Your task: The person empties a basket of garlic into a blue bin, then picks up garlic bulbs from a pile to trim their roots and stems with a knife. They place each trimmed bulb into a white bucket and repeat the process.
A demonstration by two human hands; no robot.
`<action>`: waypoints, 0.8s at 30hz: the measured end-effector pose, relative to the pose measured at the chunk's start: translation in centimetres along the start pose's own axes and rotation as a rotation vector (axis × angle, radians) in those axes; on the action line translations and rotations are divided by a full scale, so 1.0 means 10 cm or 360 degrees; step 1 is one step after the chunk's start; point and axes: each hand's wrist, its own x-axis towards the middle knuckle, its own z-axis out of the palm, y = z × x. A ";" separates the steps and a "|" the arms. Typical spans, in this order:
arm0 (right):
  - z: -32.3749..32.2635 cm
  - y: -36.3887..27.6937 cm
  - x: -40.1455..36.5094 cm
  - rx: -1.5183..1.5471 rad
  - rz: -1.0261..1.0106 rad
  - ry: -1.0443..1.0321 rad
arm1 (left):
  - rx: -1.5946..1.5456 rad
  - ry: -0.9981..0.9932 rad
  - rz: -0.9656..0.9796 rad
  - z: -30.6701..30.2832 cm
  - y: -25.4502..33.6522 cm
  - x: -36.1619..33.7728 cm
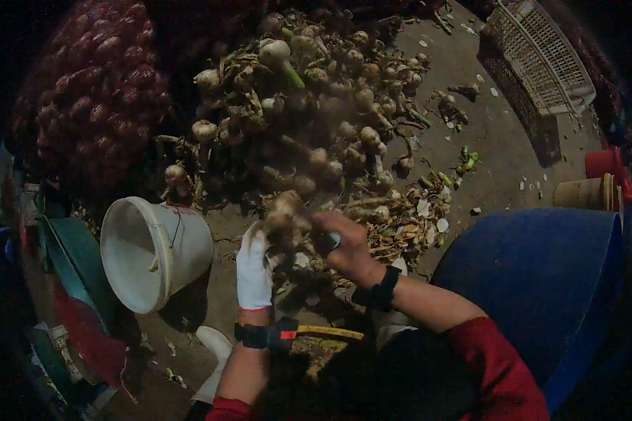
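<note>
My left hand, in a white glove with a red-edged cuff, is closed round a garlic bulb with dry roots and dirt on it. Close to its right side, my bare right hand is curled into a grip. A small pale blue-green bit of what it holds shows at the palm; motion blur and shadow hide the rest. Beyond both hands spreads a big heap of garlic with stems on, and trimmed scraps lie to the right of it.
A white bucket lies tipped on the left, near a green container. Full red mesh sacks stand at the back left. On the right are a large blue tub, a plastic crate and a red bucket.
</note>
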 end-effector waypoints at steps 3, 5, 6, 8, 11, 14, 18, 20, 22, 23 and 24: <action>-0.02 -0.01 -0.17 0.0098 -0.0559 -0.0659 | -0.1244 -0.0057 -0.0486 0.02 -0.05 -0.16; -0.03 -0.04 -0.21 0.0039 -0.0588 -0.0703 | -0.1639 -0.0223 -0.0603 0.05 -0.02 -0.26; -0.02 -0.05 -0.26 -0.0011 -0.0620 -0.0763 | -0.1741 -0.0290 -0.0627 0.08 0.00 -0.28; 0.06 -0.03 -0.30 -0.0050 -0.0786 -0.0767 | -0.1876 -0.0373 -0.0652 0.11 0.05 -0.28; 0.01 -0.17 -0.24 -0.0054 -0.0905 -0.0755 | -0.1882 -0.0380 -0.0585 0.10 0.09 -0.18; -0.08 -0.16 -0.17 0.0062 -0.0430 -0.0727 | -0.1308 -0.0157 -0.0131 -0.10 -0.12 0.05; -0.20 -0.10 0.07 -0.0090 -0.0002 -0.0620 | -0.0327 -0.0224 0.0403 0.03 0.10 0.01; -0.24 -0.12 0.10 -0.0212 -0.0123 -0.0717 | -0.0071 -0.0399 0.0166 0.02 0.09 -0.01; -0.31 -0.13 0.10 -0.0346 -0.0235 -0.0802 | 0.0183 -0.0596 -0.0069 0.08 0.02 -0.02; -0.33 -0.16 0.10 -0.0507 -0.0322 -0.0838 | 0.0279 -0.0508 0.0090 0.15 -0.04 -0.02; -0.34 -0.18 0.09 -0.0664 -0.0411 -0.0873 | 0.0375 -0.0418 0.0253 0.18 -0.11 -0.03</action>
